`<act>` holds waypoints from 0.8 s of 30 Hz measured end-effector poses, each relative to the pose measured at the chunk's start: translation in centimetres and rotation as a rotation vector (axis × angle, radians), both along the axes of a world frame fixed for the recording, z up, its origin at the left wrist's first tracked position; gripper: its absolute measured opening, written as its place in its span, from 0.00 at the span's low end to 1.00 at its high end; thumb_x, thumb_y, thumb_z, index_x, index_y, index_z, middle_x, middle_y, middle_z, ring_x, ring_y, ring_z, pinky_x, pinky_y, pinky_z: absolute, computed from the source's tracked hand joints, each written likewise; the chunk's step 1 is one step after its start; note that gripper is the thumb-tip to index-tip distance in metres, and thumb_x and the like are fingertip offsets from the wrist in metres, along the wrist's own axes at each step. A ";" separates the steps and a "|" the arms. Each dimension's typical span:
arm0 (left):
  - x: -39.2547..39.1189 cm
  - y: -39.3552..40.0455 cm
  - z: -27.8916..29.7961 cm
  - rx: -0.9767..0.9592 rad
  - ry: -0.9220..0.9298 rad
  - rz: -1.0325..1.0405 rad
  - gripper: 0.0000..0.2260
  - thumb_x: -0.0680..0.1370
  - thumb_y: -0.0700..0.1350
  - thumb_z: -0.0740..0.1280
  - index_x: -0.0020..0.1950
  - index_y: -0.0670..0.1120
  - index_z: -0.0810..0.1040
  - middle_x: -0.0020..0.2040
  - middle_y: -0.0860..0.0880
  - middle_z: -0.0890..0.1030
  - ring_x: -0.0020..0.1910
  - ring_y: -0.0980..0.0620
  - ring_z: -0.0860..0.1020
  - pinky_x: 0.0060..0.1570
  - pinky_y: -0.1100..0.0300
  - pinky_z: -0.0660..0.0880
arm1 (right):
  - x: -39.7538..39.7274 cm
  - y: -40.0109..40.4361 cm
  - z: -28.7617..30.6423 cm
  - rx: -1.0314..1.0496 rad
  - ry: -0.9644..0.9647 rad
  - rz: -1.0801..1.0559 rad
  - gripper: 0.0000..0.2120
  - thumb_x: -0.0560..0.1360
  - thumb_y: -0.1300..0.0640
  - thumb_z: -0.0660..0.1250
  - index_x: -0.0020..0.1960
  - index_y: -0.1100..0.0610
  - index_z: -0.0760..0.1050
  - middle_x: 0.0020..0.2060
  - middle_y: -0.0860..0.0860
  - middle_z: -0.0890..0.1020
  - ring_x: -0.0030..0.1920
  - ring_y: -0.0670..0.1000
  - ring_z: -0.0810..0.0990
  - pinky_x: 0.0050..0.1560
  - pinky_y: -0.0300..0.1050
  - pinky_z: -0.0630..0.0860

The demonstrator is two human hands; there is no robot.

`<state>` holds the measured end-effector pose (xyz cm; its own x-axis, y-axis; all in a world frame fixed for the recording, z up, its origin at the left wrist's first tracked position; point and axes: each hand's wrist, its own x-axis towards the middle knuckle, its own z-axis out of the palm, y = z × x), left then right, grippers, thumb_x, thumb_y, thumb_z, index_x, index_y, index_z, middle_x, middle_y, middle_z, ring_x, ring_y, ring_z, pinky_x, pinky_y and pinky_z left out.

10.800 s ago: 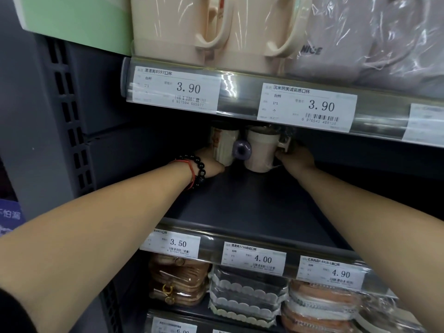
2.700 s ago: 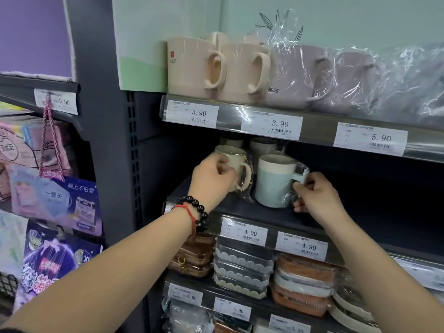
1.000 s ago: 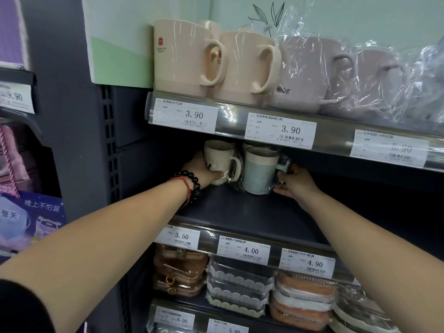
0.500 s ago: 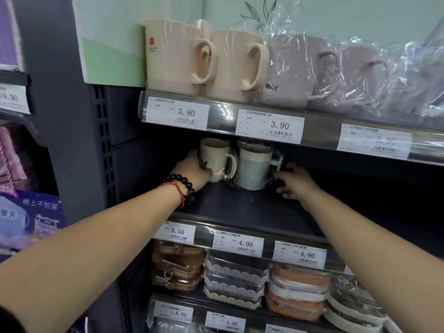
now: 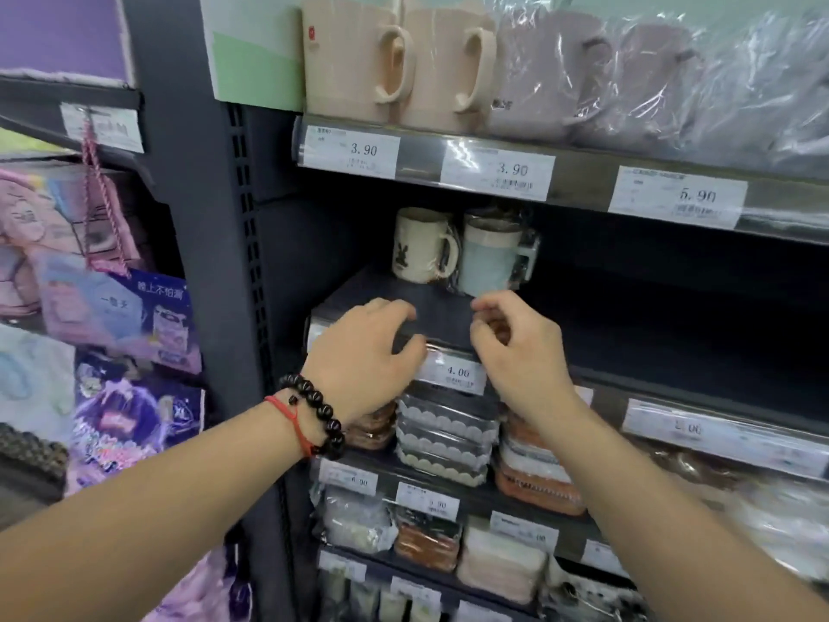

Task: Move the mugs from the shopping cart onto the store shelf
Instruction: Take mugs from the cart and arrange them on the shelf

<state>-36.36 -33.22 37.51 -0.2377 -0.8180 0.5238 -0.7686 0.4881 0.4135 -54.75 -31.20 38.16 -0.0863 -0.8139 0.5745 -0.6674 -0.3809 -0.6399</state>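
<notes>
Head view: blue mug (image 5: 490, 261) plastic-wrapped; rear mugs hidden.

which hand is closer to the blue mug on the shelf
Right. The right hand is just below the blue mug; the left hand is lower left, farther away.

Just beyond my fingers, a plastic-wrapped mug (image 5: 491, 215) hides behind the pale blue wrapped mug (image 5: 489, 258), only its rim showing. My left hand (image 5: 365, 352) covers the white price label under its fingers, and the small print on the white 4.00 price tag (image 5: 457, 374) between my hands is too blurred to read.
</notes>
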 end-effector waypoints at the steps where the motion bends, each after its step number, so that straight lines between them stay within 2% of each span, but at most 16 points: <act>1: 1.1 1.0 -1.0 0.014 -0.005 0.033 0.17 0.77 0.56 0.60 0.63 0.53 0.74 0.59 0.56 0.76 0.59 0.53 0.74 0.56 0.53 0.73 | 1.1 0.4 -0.9 -0.017 0.025 0.043 0.08 0.75 0.59 0.66 0.53 0.52 0.78 0.43 0.44 0.80 0.44 0.43 0.77 0.47 0.36 0.73; 4: 4.9 3.9 -4.1 0.073 -0.034 0.138 0.17 0.75 0.57 0.58 0.59 0.52 0.75 0.54 0.54 0.77 0.54 0.51 0.76 0.53 0.52 0.75 | 5.1 1.0 -4.3 -0.011 0.086 0.169 0.09 0.74 0.60 0.66 0.54 0.53 0.78 0.45 0.45 0.80 0.48 0.45 0.77 0.50 0.42 0.74; 7: 9.4 6.7 -7.2 0.163 -0.064 0.290 0.16 0.74 0.56 0.60 0.58 0.52 0.75 0.54 0.51 0.78 0.54 0.48 0.76 0.53 0.55 0.73 | 9.8 1.5 -8.2 0.068 0.122 0.295 0.11 0.73 0.59 0.66 0.55 0.53 0.78 0.46 0.47 0.81 0.48 0.48 0.78 0.50 0.48 0.76; 10: 13.8 9.9 -10.2 0.253 -0.083 0.416 0.16 0.74 0.56 0.60 0.57 0.51 0.75 0.51 0.50 0.78 0.54 0.47 0.76 0.52 0.53 0.74 | 14.5 2.1 -11.9 0.140 0.220 0.423 0.13 0.72 0.56 0.64 0.56 0.53 0.77 0.47 0.49 0.81 0.50 0.51 0.78 0.52 0.51 0.76; 12: 16.8 12.2 -12.2 0.310 -0.081 0.506 0.17 0.74 0.56 0.60 0.59 0.51 0.74 0.53 0.50 0.78 0.56 0.47 0.75 0.53 0.52 0.74 | 17.8 2.6 -14.0 0.188 0.257 0.490 0.13 0.71 0.54 0.63 0.55 0.52 0.77 0.46 0.50 0.81 0.49 0.53 0.78 0.51 0.52 0.76; 15: 21.3 15.7 -15.0 0.382 -0.081 0.611 0.16 0.76 0.54 0.61 0.60 0.49 0.74 0.52 0.48 0.77 0.55 0.46 0.75 0.49 0.55 0.73 | 23.0 3.7 -16.7 0.236 0.304 0.577 0.13 0.69 0.51 0.60 0.51 0.50 0.77 0.43 0.50 0.80 0.46 0.54 0.78 0.49 0.52 0.76; 17: 24.0 18.2 -16.6 0.428 -0.056 0.679 0.14 0.77 0.53 0.60 0.58 0.48 0.75 0.52 0.48 0.77 0.54 0.46 0.75 0.48 0.55 0.73 | 26.6 4.7 -18.3 0.277 0.313 0.632 0.12 0.70 0.53 0.62 0.52 0.51 0.77 0.46 0.50 0.80 0.48 0.53 0.78 0.50 0.50 0.76; 20: 27.8 22.6 -19.0 0.524 -0.004 0.787 0.14 0.78 0.53 0.59 0.59 0.47 0.74 0.55 0.50 0.77 0.53 0.49 0.75 0.49 0.53 0.75 | 32.3 6.9 -21.0 0.333 0.300 0.714 0.11 0.71 0.60 0.65 0.52 0.55 0.79 0.47 0.52 0.81 0.50 0.54 0.78 0.52 0.49 0.75; 24: 32.7 27.9 -22.6 0.616 0.061 0.889 0.14 0.77 0.55 0.59 0.58 0.50 0.74 0.55 0.52 0.77 0.53 0.50 0.75 0.49 0.53 0.75 | 39.7 10.6 -24.2 0.408 0.371 0.849 0.10 0.71 0.60 0.65 0.52 0.54 0.78 0.44 0.52 0.81 0.48 0.54 0.78 0.50 0.50 0.75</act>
<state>-3.70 -5.32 14.90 0.5830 -0.8112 -0.0451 -0.7148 -0.5385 0.4461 -15.06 -20.60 13.93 0.7399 -0.6634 0.1115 -0.4610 -0.6208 -0.6342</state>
